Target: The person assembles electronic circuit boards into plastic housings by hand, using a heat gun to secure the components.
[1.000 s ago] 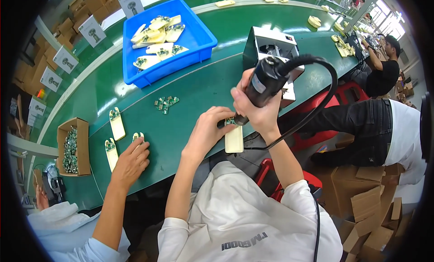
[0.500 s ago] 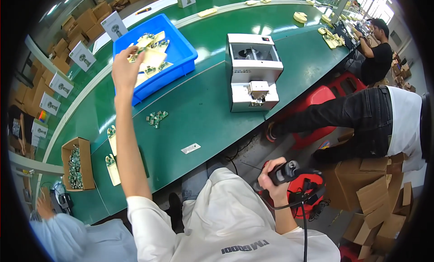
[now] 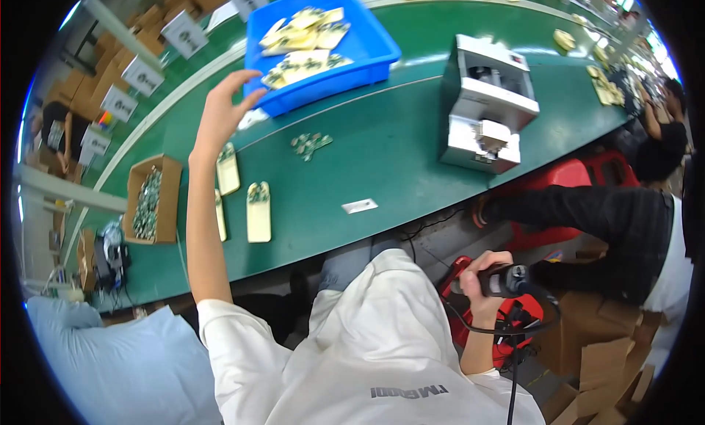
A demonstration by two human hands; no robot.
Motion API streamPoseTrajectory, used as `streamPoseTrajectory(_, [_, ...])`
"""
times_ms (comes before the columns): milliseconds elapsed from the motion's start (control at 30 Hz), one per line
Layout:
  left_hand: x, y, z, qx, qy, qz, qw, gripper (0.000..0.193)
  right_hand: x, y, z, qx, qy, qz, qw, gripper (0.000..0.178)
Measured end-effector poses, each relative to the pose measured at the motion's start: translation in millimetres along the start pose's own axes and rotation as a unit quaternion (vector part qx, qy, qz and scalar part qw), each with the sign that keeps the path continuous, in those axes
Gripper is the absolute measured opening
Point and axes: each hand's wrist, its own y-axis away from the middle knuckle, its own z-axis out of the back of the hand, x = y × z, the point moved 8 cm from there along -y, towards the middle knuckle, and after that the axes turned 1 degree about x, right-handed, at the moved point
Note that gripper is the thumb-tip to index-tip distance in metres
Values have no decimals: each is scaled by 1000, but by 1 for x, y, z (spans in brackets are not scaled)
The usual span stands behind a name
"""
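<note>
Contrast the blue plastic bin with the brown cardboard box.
The blue plastic bin is wide and large; the brown cardboard box is narrower and smaller. The bin holds cream casings; the box holds loose green circuit boards. Both are open-topped containers.

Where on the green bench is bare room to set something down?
Bare green bench lies between the circuit-board pile and grey-white machine, and between the rightmost of three pale casings and the small silvery plate. Crowded: the heaped blue tray, the left hand by it, and the filled cardboard box.
</note>
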Motion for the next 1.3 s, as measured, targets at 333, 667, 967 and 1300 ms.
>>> streamPoseTrajectory(333, [-17, 167, -13, 226, 126, 112, 959, 40, 6, -29, -13, 8, 2, -9, 1000, 28])
streamPoseTrajectory(667, [-62, 155, -14, 128, 123, 114, 977, 37, 133, -108, -2, 14, -195, 219, 956, 14])
streamPoseTrajectory(967, [-194, 101, -98, 119, 241, 11, 963, 36, 173, -199, -45, -29, -91, 266, 959, 15])
streamPoseTrajectory(1300, [-208, 102, -127, 126, 235, 30, 963, 33, 130, -232, -60, 233, -345, 395, 819, 20])
